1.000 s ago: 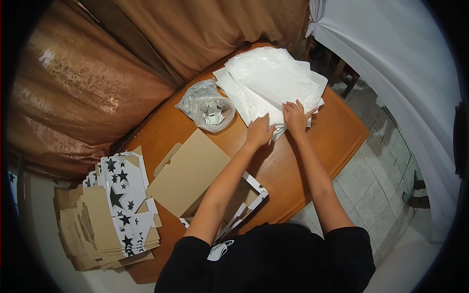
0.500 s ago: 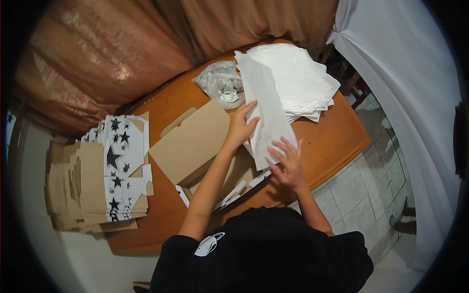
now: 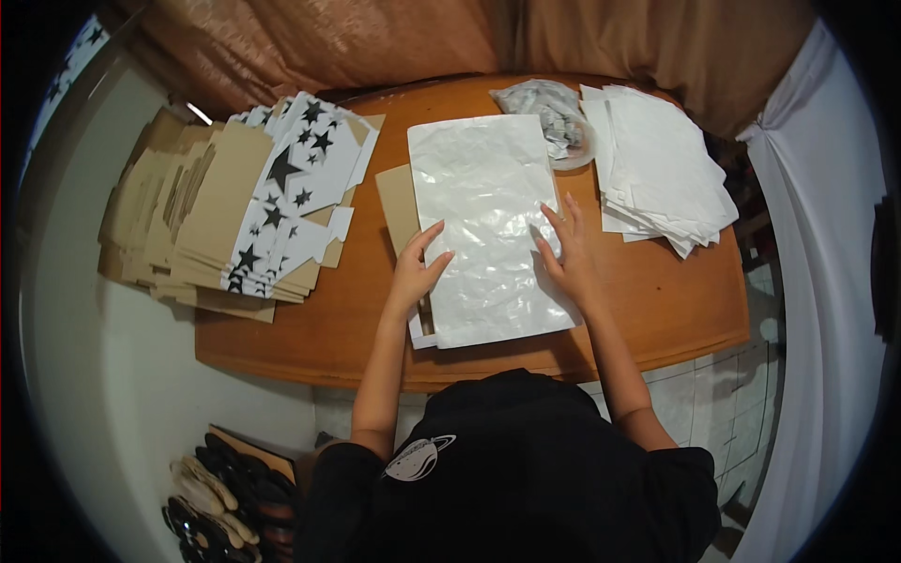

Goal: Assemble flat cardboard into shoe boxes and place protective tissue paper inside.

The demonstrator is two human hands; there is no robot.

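A wide sheet of shiny, creased white paper [image 3: 493, 230] lies spread over an open cardboard box [image 3: 398, 206]. Most of the box is hidden; its brown lid shows along the sheet's left side, and a white edge with a little of the inside shows at the lower left. My left hand [image 3: 416, 269] rests at the left edge of the paper, thumb and fingers apart. On the opposite side, my right hand [image 3: 572, 258] touches the paper near its right edge with the fingers spread. Neither hand is closed round anything.
At the left of the wooden table [image 3: 366, 342] stand stacked flat cartons [image 3: 211, 202], some white with black stars. A clear plastic bag [image 3: 554, 117] of small items sits at the back, beside a pile of white paper [image 3: 666, 169]. Shoes [image 3: 221, 497] lie at the lower left.
The paper, narrow and slanted before, now lies broad over the box and hides its inside. My hands have moved apart to its two sides. The view has shifted, placing the table further up.
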